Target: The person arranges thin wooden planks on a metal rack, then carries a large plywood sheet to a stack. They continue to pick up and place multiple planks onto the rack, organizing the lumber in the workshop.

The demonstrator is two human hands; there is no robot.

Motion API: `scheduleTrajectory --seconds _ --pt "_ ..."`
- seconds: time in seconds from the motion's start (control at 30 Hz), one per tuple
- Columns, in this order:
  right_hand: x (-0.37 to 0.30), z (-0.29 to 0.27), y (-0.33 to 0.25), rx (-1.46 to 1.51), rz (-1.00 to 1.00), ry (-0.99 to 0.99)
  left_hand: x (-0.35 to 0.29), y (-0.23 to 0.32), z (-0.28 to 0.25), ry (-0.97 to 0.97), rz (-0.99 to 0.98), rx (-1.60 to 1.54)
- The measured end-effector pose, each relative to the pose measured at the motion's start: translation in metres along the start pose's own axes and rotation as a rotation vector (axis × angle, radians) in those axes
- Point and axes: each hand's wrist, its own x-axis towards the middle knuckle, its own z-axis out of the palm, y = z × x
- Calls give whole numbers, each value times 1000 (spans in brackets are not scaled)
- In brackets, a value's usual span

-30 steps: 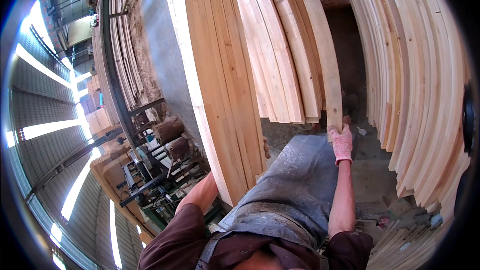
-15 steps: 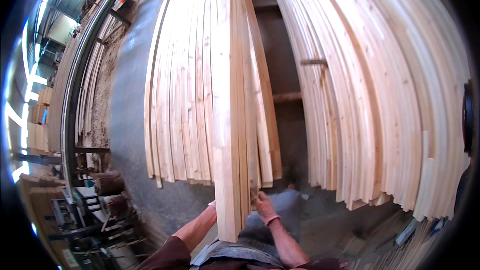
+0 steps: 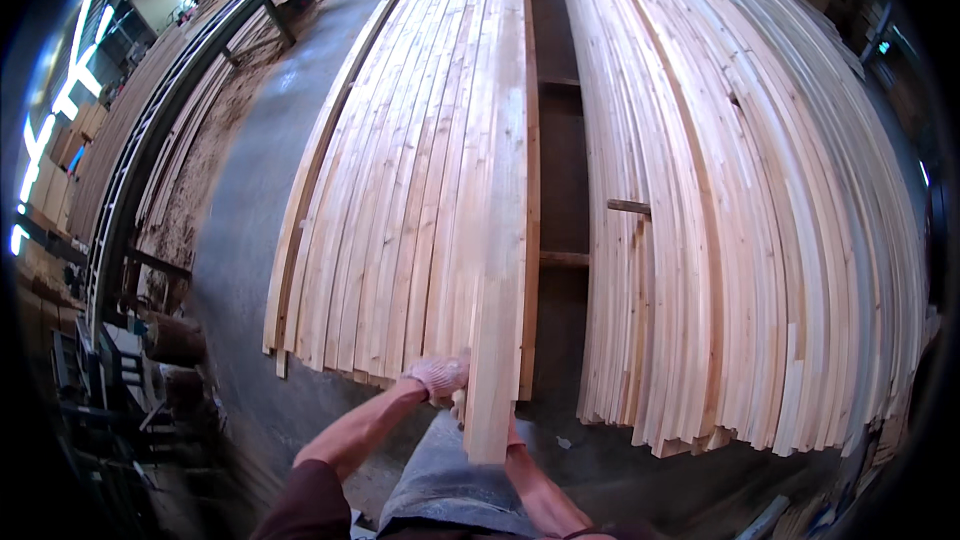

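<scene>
A long pale wooden board juts toward me from the right side of a layer of similar boards. My left hand, in a light knitted glove, is at the left edge of its near end, fingers curled against and partly under it. From the other side my right hand reaches beneath the same end. The board hides its fingers; only the wrist and a bit of the hand show.
A second wide stack of long boards lies to the right, beyond a dark gap with crosspieces. A short stick pokes out of that stack. On the left runs a dark metal rail, with short logs below it.
The jutting board now lies flatter along the layer's right side; earlier it stood out over the boards, with others bunched beside it. My left hand has come into fuller view; the view has shifted.
</scene>
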Motion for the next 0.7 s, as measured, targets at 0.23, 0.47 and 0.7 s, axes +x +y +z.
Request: scheduleTrajectory --seconds 0.23,0.47,0.7 --pt "40 73 -36 -132 -124 48 -64 2 -16 353 186 606" --pt "91 173 21 -183 -173 158 -109 -88 -77 557 337 459" --pt "223 67 80 -150 -106 -120 -163 -208 -104 930 345 53"
